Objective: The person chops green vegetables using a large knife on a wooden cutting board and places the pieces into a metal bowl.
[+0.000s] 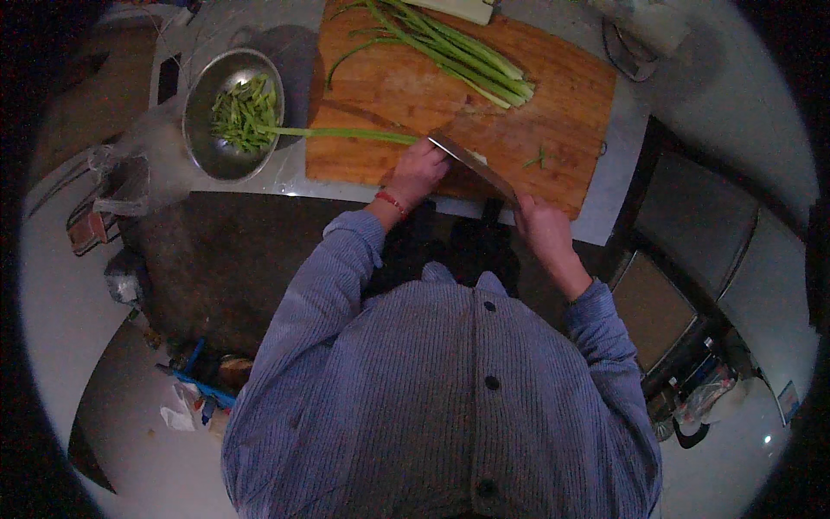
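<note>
My right hand (543, 227) grips the handle of a kitchen knife (476, 167), whose blade slants up and left across the near part of a wooden cutting board (415, 84). Just left of the blade, my left hand (421, 170) holds the end of a single green celery stalk (356, 133) against the board. The stalk stretches left past the board's edge and over the rim of a metal bowl (280, 97). Cut green pieces (243, 113) lie inside that bowl. A bunch of long stalks (454, 55) rests at the back of the board.
A pale block (457, 9) sits at the board's far edge. Small green scraps (539, 157) lie on its right side. Left of the counter hangs a clear plastic bag (123, 181). A blue basket (204, 386) stands low at the left, and dark panels (697, 220) are at the right.
</note>
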`<action>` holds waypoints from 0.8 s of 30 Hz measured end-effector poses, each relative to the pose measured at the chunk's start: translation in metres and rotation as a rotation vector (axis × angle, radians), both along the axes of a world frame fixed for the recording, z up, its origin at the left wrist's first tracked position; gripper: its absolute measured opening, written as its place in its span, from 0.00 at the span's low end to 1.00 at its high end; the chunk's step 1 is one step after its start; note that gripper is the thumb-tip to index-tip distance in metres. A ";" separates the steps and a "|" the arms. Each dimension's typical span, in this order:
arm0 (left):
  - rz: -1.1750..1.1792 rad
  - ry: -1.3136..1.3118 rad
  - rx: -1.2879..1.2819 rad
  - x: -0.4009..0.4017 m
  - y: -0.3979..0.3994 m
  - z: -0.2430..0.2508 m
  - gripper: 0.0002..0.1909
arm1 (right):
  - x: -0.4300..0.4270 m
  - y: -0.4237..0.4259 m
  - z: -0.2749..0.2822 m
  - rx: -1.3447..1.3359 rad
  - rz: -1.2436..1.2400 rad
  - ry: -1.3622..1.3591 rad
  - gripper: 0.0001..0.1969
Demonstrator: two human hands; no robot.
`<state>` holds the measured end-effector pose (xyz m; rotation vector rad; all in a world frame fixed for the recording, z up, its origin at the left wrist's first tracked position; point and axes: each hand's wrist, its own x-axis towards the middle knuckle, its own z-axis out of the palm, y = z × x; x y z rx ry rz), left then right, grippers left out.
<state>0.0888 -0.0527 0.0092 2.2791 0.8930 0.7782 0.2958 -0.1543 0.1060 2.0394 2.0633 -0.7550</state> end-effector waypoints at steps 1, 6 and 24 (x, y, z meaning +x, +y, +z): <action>-0.004 0.020 0.011 -0.001 -0.001 -0.005 0.07 | -0.001 0.000 -0.001 -0.006 -0.003 -0.009 0.10; -0.030 0.190 0.014 -0.005 -0.007 -0.015 0.08 | -0.016 0.006 -0.027 -0.136 -0.018 0.020 0.15; -0.008 0.138 0.129 -0.004 -0.005 -0.008 0.08 | -0.024 0.008 -0.016 -0.008 -0.093 0.086 0.11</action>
